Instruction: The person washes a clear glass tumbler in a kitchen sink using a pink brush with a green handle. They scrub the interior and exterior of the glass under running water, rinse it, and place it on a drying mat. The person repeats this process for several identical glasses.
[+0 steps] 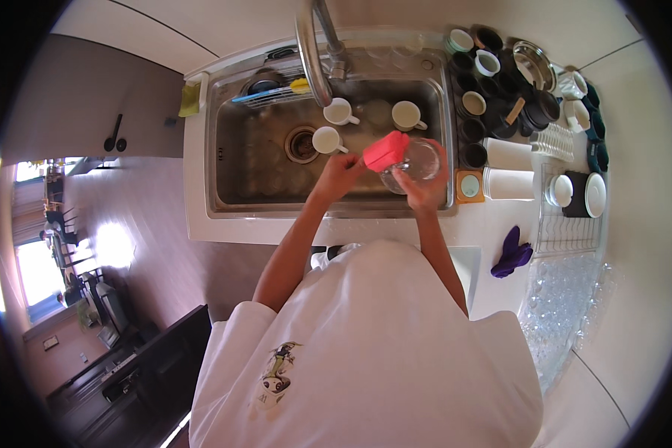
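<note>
My left hand pinches the near end of a bright pink-red sponge or scrubber above the sink. Beside it, my right hand holds a clear round glass vessel, its thumb towards the sponge. The sponge overlaps the vessel's left side; whether it reaches inside I cannot tell. Below them is the stainless steel sink. Three white mugs stand in it: one mug beside the drain, another mug under the faucet, and a third mug farther right.
The metal faucet arches over the sink. A wire rack holds a blue-handled item and a yellow sponge. Several cups and bowls crowd the right counter, with stacked white cups, a purple cloth or glove and a wire dish rack.
</note>
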### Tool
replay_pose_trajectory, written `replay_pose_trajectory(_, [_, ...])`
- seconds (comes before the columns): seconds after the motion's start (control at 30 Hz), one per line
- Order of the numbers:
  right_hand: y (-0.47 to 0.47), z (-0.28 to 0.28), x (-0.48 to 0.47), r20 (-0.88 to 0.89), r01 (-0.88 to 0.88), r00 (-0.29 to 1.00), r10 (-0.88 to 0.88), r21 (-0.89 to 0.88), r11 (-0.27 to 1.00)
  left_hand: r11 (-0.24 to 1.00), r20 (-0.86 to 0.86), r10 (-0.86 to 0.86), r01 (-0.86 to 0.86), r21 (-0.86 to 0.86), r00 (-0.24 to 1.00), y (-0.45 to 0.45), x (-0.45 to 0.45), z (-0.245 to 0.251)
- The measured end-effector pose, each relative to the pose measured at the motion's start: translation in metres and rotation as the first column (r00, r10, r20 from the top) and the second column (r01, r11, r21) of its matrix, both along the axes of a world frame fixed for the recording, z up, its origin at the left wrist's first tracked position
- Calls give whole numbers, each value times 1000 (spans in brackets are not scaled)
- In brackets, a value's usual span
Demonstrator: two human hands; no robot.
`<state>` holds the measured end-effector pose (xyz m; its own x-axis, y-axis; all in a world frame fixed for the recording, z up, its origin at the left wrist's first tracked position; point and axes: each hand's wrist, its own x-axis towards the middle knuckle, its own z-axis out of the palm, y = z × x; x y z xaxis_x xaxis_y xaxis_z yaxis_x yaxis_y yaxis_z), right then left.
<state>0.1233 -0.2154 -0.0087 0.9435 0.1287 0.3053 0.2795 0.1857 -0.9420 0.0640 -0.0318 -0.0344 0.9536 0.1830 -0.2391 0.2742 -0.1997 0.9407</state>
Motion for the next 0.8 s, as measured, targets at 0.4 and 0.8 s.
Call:
replay_pose_trajectory(0.4, [-2, -11, 15, -217, 61, 976, 10, 318, 946, 997, -114, 58, -63, -41, 992, -18, -7, 2])
replay_pose_trajectory(0.8, [-3, -24, 28, -272, -72, 896, 350, 690, 721, 985, -137, 143, -154, -74, 980, 0, -11, 2])
